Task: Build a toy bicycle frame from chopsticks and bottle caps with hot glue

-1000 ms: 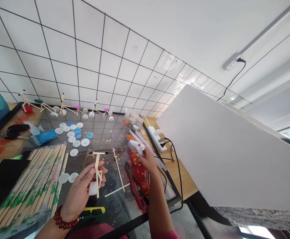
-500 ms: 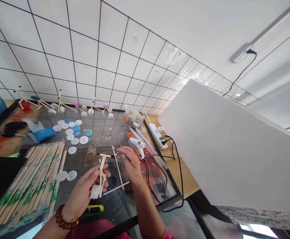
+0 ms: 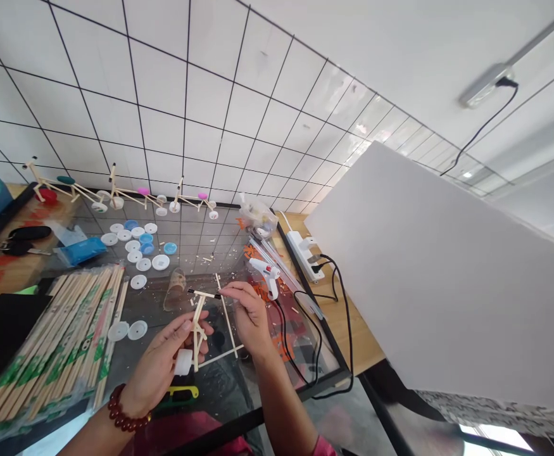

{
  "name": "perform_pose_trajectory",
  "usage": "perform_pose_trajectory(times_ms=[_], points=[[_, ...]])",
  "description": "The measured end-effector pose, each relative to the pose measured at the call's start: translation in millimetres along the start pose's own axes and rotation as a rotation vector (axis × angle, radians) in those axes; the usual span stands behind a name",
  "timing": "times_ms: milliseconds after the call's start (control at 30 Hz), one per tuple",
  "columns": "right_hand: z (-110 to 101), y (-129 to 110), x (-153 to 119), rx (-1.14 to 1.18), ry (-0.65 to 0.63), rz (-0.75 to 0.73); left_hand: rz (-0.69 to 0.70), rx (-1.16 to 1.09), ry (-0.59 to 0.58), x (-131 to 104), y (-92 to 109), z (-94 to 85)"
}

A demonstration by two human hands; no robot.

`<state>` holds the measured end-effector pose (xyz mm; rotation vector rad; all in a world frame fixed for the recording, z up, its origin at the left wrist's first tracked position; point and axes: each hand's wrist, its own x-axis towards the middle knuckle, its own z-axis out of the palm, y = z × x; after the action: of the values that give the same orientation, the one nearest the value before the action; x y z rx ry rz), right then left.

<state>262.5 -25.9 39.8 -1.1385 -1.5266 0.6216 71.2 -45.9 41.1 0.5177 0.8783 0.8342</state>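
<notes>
My left hand (image 3: 165, 351) grips a small bicycle front made of wooden sticks (image 3: 196, 335), tilted upward. A white bottle cap (image 3: 183, 362) forms a wheel at its lower end. Across its top runs a short stick handlebar (image 3: 204, 294) with a black tip at each end. My right hand (image 3: 249, 316) has its fingertips closed at the handlebar's right black tip; the thumb is partly hidden. Beneath the hands, a frame of joined sticks (image 3: 229, 323) lies on the glass tabletop. A clear cup (image 3: 175, 288) lies on its side just beyond my left hand.
A white glue gun (image 3: 266, 275) lies to the right, its black cord running to a power strip (image 3: 304, 253). Bagged sticks (image 3: 62, 342) and loose bottle caps (image 3: 138, 282) are at left. Stick bicycles (image 3: 127, 192) line the back edge. A yellow-green cutter (image 3: 184, 394) lies in front.
My right hand has moved slightly left, and its fingertips now meet the handlebar's black tip. The bicycle front in my left hand has turned a little. The head view has shifted slightly.
</notes>
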Motion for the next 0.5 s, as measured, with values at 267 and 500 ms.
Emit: perform_pose_trajectory(times_ms=[267,500], points=[[0,-4,1,0.019,-0.009,0.013,0.018,0.014,-0.005,0,1,-0.2],[-12,1,1,-0.308,-0.027,0.132,0.108,-0.012,0.057,-1,11,-1.0]])
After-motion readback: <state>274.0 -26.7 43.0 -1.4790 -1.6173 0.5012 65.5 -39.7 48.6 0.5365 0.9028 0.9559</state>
